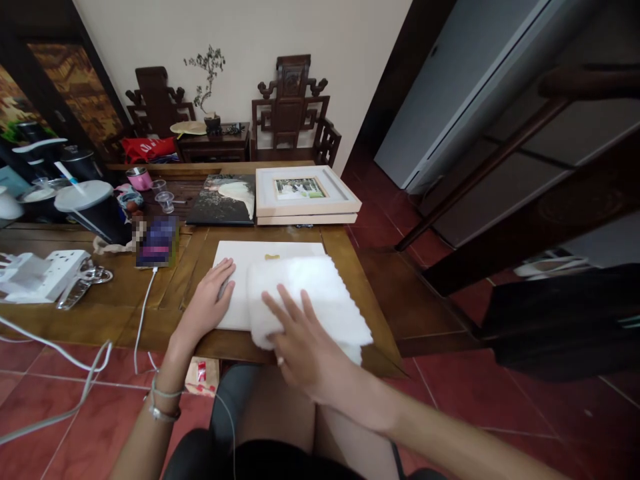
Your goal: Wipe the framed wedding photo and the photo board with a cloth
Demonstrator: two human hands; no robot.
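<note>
A flat white panel [233, 267] with a small gold mark near its top edge lies on the wooden table before me. My left hand [207, 293] rests on the panel's left edge, fingers stretched out, holding nothing. Over the panel's right part spreads a white cloth [320, 287] with a scalloped edge. My right hand [300, 333] presses on the cloth from above with its fingers spread apart. The cloth hides much of the panel's right side and overhangs toward the table's corner.
Behind the panel lie a dark photo panel [225, 200] and stacked framed pictures [305, 193]. To the left are a phone [157, 241] on a white cable, a lidded drink cup [95, 210] with a straw, and a power strip [55, 273]. The table [383, 333] ends close on the right.
</note>
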